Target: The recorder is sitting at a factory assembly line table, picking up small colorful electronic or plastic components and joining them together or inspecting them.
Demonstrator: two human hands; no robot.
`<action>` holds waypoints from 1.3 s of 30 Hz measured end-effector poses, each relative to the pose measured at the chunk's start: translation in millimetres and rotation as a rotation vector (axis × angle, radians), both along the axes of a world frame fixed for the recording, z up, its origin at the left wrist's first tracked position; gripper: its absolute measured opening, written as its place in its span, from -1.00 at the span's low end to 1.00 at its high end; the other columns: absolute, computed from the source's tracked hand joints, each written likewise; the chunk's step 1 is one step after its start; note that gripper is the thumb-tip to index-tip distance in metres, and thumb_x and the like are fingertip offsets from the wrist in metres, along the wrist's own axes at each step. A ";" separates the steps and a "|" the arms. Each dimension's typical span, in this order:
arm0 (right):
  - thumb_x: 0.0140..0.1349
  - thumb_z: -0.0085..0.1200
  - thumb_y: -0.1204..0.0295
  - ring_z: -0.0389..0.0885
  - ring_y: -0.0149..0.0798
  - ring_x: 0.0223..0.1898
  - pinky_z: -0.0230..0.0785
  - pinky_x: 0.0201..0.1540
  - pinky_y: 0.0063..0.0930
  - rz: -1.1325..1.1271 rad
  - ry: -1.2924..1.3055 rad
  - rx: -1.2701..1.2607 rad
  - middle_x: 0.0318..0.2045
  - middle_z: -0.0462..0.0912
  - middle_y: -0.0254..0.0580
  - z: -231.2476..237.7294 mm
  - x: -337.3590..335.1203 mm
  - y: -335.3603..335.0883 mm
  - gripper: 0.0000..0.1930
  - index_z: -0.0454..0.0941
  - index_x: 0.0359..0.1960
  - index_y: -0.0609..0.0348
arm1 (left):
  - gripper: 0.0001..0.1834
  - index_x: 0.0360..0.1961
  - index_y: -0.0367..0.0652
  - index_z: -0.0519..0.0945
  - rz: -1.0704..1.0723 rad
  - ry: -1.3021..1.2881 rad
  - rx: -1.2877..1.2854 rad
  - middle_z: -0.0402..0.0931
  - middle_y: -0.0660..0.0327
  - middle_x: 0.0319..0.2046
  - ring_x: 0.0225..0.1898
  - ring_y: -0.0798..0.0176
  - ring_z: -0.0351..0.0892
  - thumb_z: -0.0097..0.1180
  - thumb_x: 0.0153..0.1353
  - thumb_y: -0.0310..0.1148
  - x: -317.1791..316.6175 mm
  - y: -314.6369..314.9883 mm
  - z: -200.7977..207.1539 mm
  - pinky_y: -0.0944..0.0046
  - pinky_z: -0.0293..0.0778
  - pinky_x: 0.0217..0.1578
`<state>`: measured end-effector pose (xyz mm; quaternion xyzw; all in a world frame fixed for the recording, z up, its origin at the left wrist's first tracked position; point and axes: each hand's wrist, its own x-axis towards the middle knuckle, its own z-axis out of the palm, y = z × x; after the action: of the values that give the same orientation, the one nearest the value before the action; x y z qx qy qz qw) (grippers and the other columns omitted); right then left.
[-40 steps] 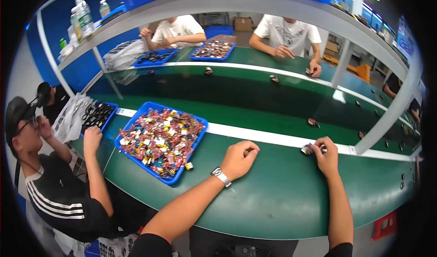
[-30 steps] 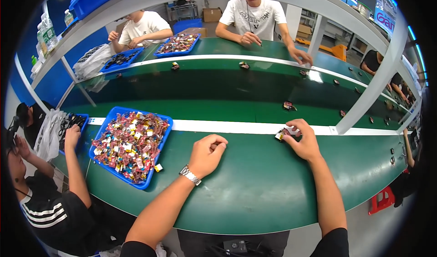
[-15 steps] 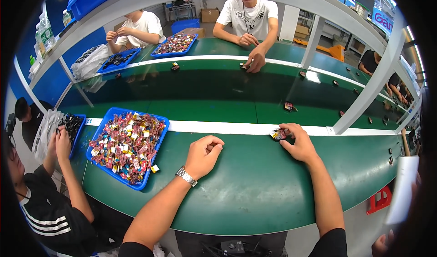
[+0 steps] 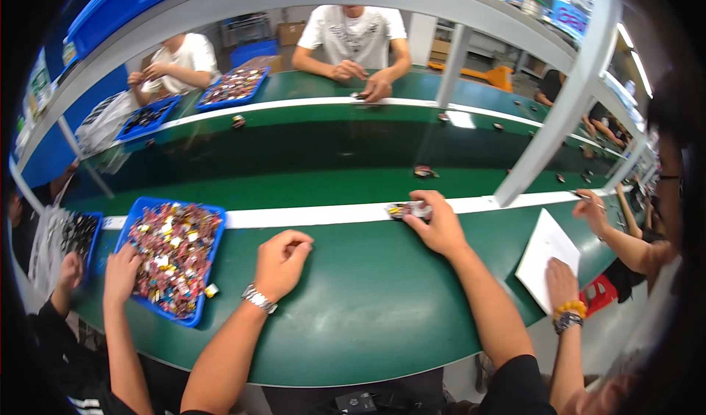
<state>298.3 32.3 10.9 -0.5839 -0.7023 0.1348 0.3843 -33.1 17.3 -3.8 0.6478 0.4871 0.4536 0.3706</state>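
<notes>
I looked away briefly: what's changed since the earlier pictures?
A white sheet has come in from the right, a co-worker's hand at its edge. The left neighbour's hand moved rightward to the blue tray. Unchanged: left hand loosely curled; right hand at a small part.

Strip lights [image 4: 641, 74] glow at upper right; soft sheen marks the green surface [image 4: 353, 341]; edges bow toward blackness.

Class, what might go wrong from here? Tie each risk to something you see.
The blue tray could spill: it is heaped with small pieces, and a loose piece sits right at its rim.
The small part between the fingers of the right hand might slip onto the green belt close beyond it.
</notes>
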 end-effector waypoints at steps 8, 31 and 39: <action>0.13 0.30 0.36 0.57 -0.14 -0.15 0.45 -0.08 -0.27 -0.026 0.056 -0.064 -0.13 0.56 -0.15 -3.2 2.2 1.5 -0.63 0.50 -0.07 0.18 | -0.91 -0.29 -0.30 0.64 -0.010 -0.053 -0.040 0.62 0.26 -0.48 -0.49 0.49 0.52 0.13 0.23 -0.52 0.5 1.0 -1.9 0.44 0.45 -0.44; -0.01 0.39 0.47 0.50 -0.14 0.03 0.40 0.11 -0.28 0.561 0.111 0.022 -0.02 0.60 -0.23 20.6 -82.8 -35.3 -0.44 0.53 0.10 0.09 | -0.65 0.00 -0.37 0.57 -0.389 -0.460 -0.458 0.64 0.10 -0.16 -0.30 0.33 0.64 -0.09 0.48 -0.28 6.4 -12.4 12.8 0.37 0.56 -0.28; -0.04 0.44 0.45 0.54 -0.11 0.00 0.44 0.09 -0.28 0.630 0.018 0.045 -0.05 0.62 -0.18 32.5 -90.4 -50.1 -0.35 0.52 0.17 0.08 | -0.59 0.19 -0.35 0.47 -0.576 -0.403 -0.555 0.58 0.10 -0.02 -0.02 0.28 0.61 0.00 0.45 -0.27 12.1 -11.2 11.4 0.28 0.56 0.00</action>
<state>207.9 -17.8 43.4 -0.3276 -0.8481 0.2370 0.3425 -21.0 6.1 7.5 0.5317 0.3083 0.3014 0.7290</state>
